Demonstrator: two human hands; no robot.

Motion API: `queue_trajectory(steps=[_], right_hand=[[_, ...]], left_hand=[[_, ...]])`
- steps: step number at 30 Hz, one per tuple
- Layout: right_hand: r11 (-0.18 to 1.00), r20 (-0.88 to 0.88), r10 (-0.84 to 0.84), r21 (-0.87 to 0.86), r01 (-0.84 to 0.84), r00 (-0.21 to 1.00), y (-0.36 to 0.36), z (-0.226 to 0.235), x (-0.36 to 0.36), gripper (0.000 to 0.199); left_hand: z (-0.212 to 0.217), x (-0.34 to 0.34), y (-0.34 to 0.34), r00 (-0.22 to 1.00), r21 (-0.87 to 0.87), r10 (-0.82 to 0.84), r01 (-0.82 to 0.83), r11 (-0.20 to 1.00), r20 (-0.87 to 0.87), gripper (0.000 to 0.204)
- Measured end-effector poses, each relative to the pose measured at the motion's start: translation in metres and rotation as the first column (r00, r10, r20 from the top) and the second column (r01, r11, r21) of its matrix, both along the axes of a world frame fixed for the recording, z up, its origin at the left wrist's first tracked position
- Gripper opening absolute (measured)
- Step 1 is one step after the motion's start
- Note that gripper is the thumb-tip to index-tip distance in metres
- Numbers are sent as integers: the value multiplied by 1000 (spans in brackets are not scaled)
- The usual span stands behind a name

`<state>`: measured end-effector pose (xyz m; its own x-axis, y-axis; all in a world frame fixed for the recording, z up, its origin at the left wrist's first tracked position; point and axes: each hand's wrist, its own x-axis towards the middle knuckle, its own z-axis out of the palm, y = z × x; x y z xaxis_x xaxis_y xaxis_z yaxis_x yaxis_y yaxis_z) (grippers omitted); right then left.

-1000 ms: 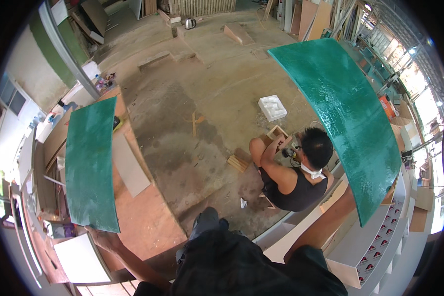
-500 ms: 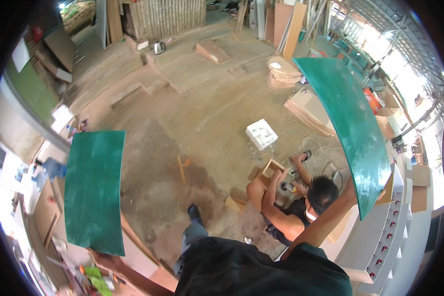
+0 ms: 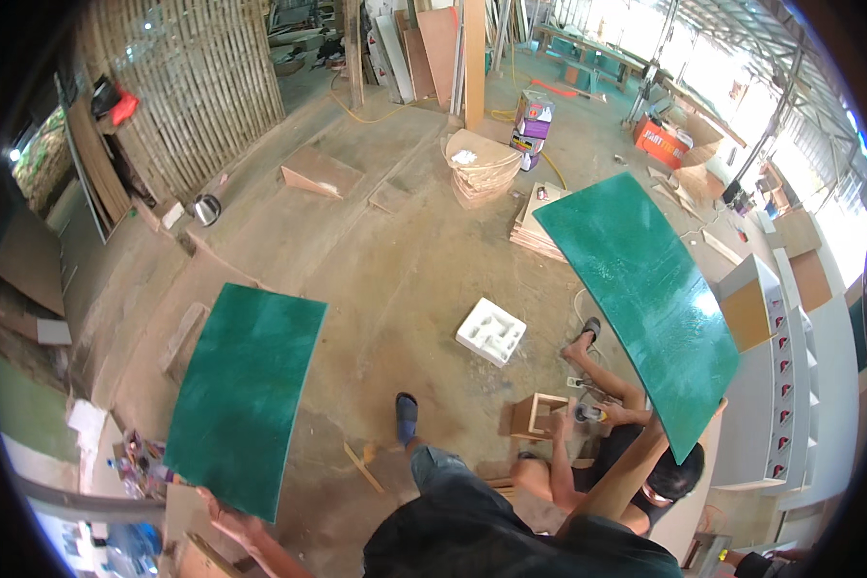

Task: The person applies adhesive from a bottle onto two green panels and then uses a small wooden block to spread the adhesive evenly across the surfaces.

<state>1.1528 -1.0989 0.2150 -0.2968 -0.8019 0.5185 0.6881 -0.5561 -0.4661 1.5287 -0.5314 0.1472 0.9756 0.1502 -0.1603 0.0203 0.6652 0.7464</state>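
Note:
My left hand [image 3: 229, 518] grips a flat green panel [image 3: 246, 400] by its lower edge, the thumb at the border and the other fingers hidden behind it. A second green panel [image 3: 650, 308], glossy with a bright reflection, is held up on the right by my right hand [image 3: 721, 408]. That hand is mostly covered by the panel; only fingertips show at its right edge and the wrist below. Both panels are off the floor, tilted and apart from each other.
A seated person [image 3: 636, 472] works a power tool [image 3: 588, 412] at a small wooden box [image 3: 538, 416], close under the right panel. Ahead lie a white foam block [image 3: 491, 331], stacked boards [image 3: 539, 223] and curved wooden pieces [image 3: 482, 169]. White cabinets [image 3: 756, 385] stand at right.
My view has swung to the right. The left panel now sits nearer the middle and leans more; the right panel is turned with more of its face showing. Both stay in my hands.

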Motion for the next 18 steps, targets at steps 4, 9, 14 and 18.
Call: queue_trajectory(steps=[4, 9, 14, 18], right_hand=[[996, 36, -84, 37, 83, 996, -71, -29, 82, 45], [987, 41, -154, 53, 152, 987, -176, -24, 193, 45], [964, -6, -264, 33, 264, 965, -267, -9, 263, 45], [925, -15, -379, 26, 380, 925, -341, -14, 322, 45]], left_hand=[[-15, 144, -106, 959, 45, -271, 268, 962, 80, 57], [0, 312, -265, 903, 152, -427, 416, 897, 52, 62], [-15, 448, -440, 725, 30, -689, 689, 724, 2, 61], [-60, 533, -590, 739, 35, -669, 673, 739, -81, 56]])
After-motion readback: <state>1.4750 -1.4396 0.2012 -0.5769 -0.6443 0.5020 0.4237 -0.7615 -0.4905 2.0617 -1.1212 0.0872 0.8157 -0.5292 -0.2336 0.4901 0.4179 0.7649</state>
